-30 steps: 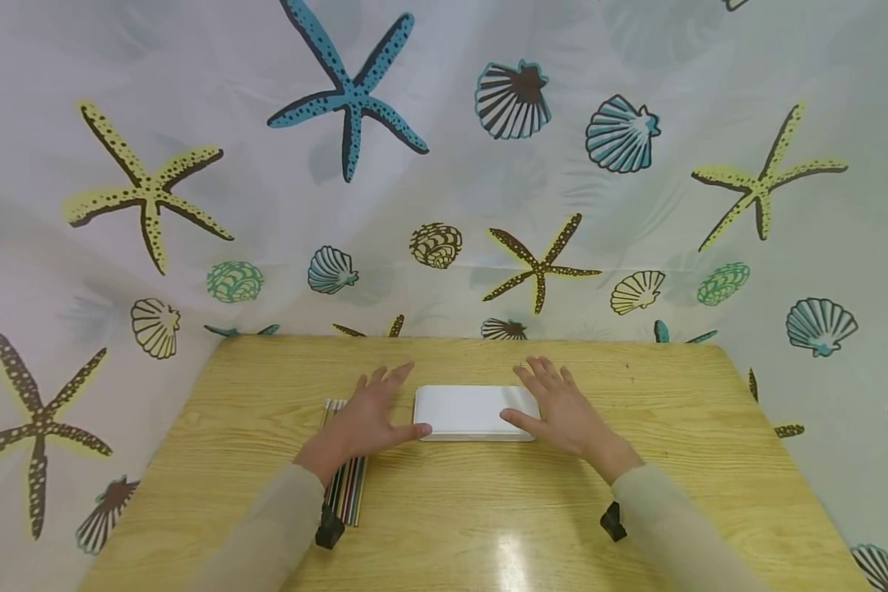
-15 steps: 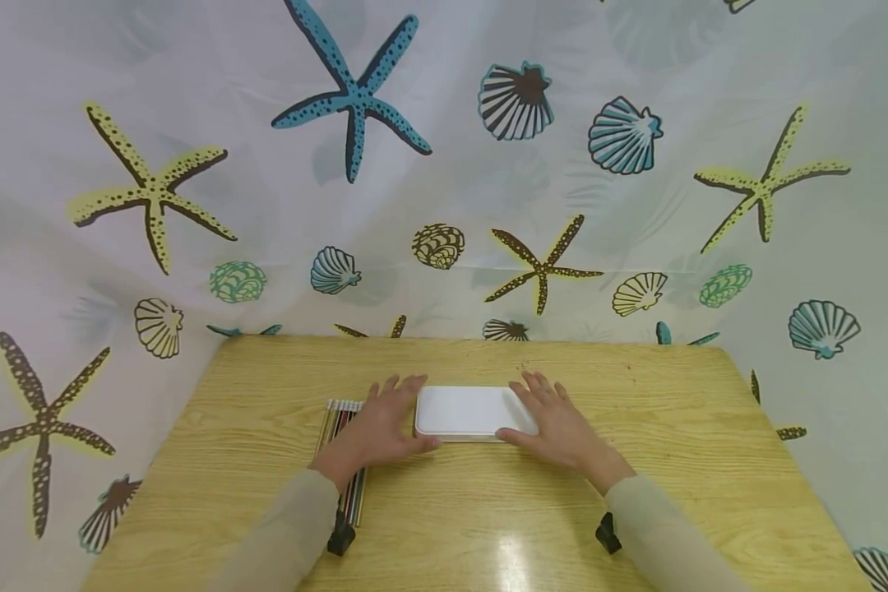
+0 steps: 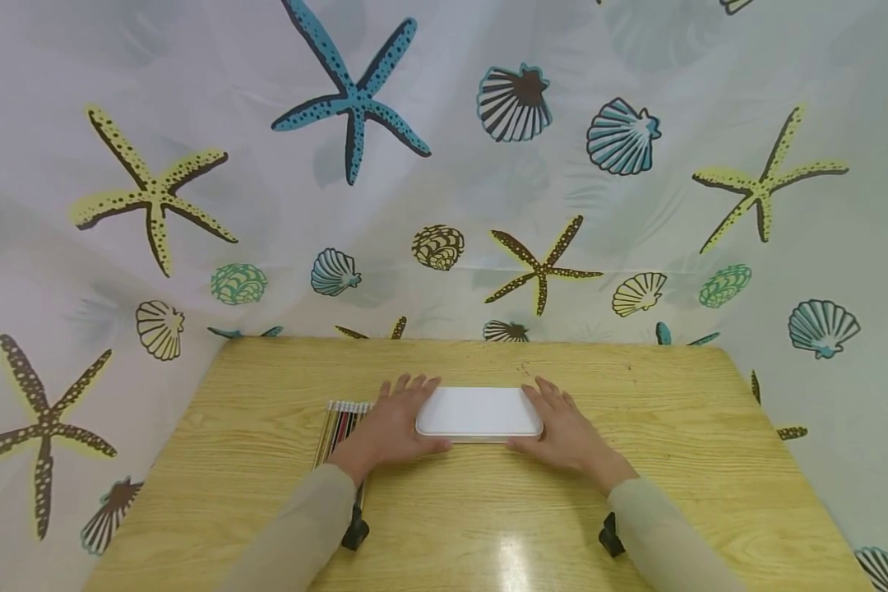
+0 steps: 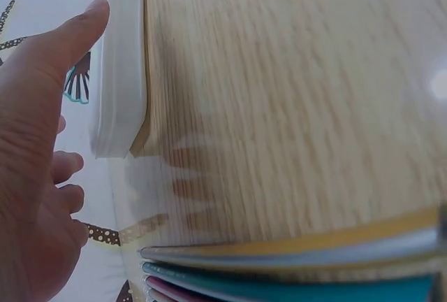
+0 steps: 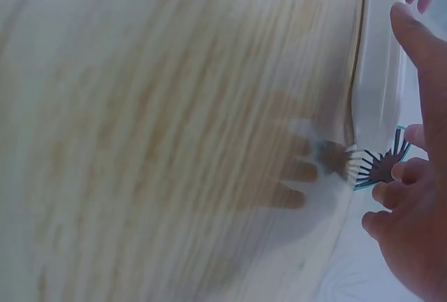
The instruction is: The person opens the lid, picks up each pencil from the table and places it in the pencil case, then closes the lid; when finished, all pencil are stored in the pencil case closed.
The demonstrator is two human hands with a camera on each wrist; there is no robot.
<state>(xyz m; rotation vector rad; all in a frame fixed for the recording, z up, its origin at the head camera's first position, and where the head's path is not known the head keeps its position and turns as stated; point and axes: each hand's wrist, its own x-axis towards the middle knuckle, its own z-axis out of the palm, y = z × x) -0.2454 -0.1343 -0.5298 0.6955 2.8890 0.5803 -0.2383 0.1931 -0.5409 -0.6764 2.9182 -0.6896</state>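
A flat white case (image 3: 479, 411) with rounded corners lies lengthwise in the middle of the wooden table. My left hand (image 3: 395, 423) grips its left end, thumb along the near side and fingers at the far corner. At the opposite end my right hand (image 3: 566, 427) holds it the same way. Below the left wrist, several pencils (image 3: 338, 423) lie side by side, their pale ends pointing away from me; hand and sleeve hide part of them. In the left wrist view the pencils (image 4: 293, 284) show gold, silver and teal barrels.
The wooden table (image 3: 681, 460) ends at a hanging cloth (image 3: 444, 189) printed with starfish and shells, which surrounds the back and both sides. A small black device (image 3: 355, 530) sits at the left wrist, another black device (image 3: 611, 534) at the right.
Both hands have come in toward the white case, the left moving right and over more of the pencils. Their thumbs and fingers have closed around its ends; the case stays in place.
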